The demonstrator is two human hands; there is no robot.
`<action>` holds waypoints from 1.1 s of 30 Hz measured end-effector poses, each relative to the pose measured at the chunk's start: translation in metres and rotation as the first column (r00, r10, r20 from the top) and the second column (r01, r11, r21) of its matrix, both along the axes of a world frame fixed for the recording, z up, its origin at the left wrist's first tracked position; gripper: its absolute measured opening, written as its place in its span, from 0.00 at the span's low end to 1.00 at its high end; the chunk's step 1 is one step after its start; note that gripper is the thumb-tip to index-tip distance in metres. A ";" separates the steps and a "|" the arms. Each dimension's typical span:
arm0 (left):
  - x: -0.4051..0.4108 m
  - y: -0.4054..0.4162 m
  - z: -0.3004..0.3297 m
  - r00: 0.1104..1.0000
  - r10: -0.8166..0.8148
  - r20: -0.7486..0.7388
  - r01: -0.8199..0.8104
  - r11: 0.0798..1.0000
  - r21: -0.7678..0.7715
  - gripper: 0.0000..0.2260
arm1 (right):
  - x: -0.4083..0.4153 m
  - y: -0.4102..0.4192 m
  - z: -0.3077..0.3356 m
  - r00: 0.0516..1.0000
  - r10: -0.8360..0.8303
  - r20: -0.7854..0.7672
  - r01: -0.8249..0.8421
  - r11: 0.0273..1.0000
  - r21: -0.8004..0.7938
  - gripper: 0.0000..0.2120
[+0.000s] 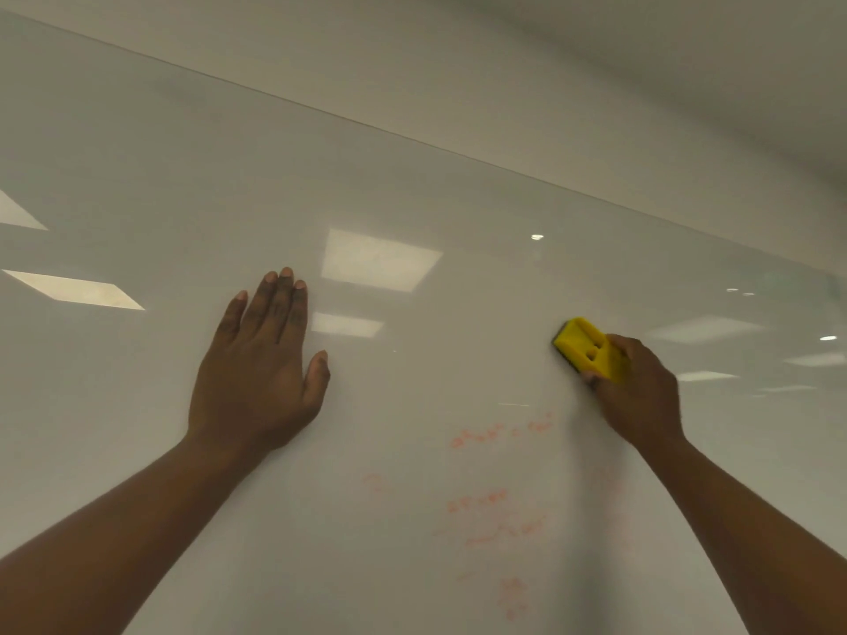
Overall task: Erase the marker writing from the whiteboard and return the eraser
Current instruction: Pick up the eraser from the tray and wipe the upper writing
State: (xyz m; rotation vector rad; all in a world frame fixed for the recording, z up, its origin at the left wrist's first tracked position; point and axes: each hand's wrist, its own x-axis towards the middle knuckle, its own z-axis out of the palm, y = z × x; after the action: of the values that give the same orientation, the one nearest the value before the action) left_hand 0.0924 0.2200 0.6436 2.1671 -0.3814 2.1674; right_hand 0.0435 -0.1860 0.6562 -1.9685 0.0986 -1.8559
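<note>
Head view, single frame.

Item 1: whiteboard (412, 185). Large glossy white panel filling most of the frame, its top edge running as a slanted line from upper left down to the right. Ceiling-light reflections show across it.

Item 2: yellow eraser (584, 343). Block-shaped, with a dark felt face pressed to the board. Its long axis runs diagonally, upper left to lower right, and the free end points up and left, away from the palm. Slightly blurred.

Item 3: right hand (637, 391). Clenched around the lower right end of the eraser, fingers wrapped over its back. It holds the eraser against the board.

Item 4: left hand (261, 359). Released, holding nothing; it lies flat on the board with fingers together pointing up and thumb out to the side. It sits well apart from the eraser, across from it on the far side of the writing.

Item 5: orange marker writing (502, 433). Faint, partly smeared lines. The uppermost line lies just below and to the left of the right hand; further lines (499, 520) continue down the board, lower again and between the two forearms. None shows above the eraser.

Judgement: the right hand is the nearer to the writing and already carries the tool. The remaining marks lie down and left of it, so the coming stroke probably needs to travel that way. The erasing looks unfinished, and no tray or place for returning the eraser is in view.
</note>
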 end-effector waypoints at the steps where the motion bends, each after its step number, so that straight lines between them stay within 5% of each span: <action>1: 0.000 0.000 0.000 1.000 0.001 -0.004 -0.001 1.000 0.001 0.34 | 0.002 0.007 -0.002 1.000 0.017 0.008 -0.017 0.998 -0.059 0.24; 6: -0.002 0.002 0.000 1.000 0.003 -0.010 -0.003 1.000 0.004 0.35 | 0.003 0.003 -0.032 0.998 0.055 -0.032 -0.059 0.986 -0.158 0.28; 12: -0.002 -0.001 0.000 1.000 0.022 -0.010 -0.022 1.000 -0.002 0.34 | -0.009 0.002 -0.007 1.000 0.016 -0.025 -0.015 0.999 0.033 0.21; 21: 0.000 0.001 -0.001 1.000 0.013 -0.009 -0.013 1.000 0.003 0.34 | 0.006 0.038 -0.053 0.988 0.150 0.044 -0.127 0.935 -0.332 0.28; 28: -0.003 -0.002 -0.003 1.000 0.014 -0.028 -0.015 1.000 -0.022 0.34 | 0.001 0.015 -0.033 0.994 0.112 0.011 -0.110 0.990 -0.088 0.28; 33: -0.003 -0.001 -0.004 0.999 0.020 -0.040 -0.021 1.000 -0.022 0.34 | 0.001 0.046 -0.060 0.985 0.171 0.010 -0.154 0.908 -0.389 0.28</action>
State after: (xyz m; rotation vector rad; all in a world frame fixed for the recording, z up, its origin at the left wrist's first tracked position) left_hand 0.0897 0.2193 0.6395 2.2078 -0.3322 2.1251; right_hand 0.0449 -0.1401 0.5962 -2.1089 -0.4688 -1.9163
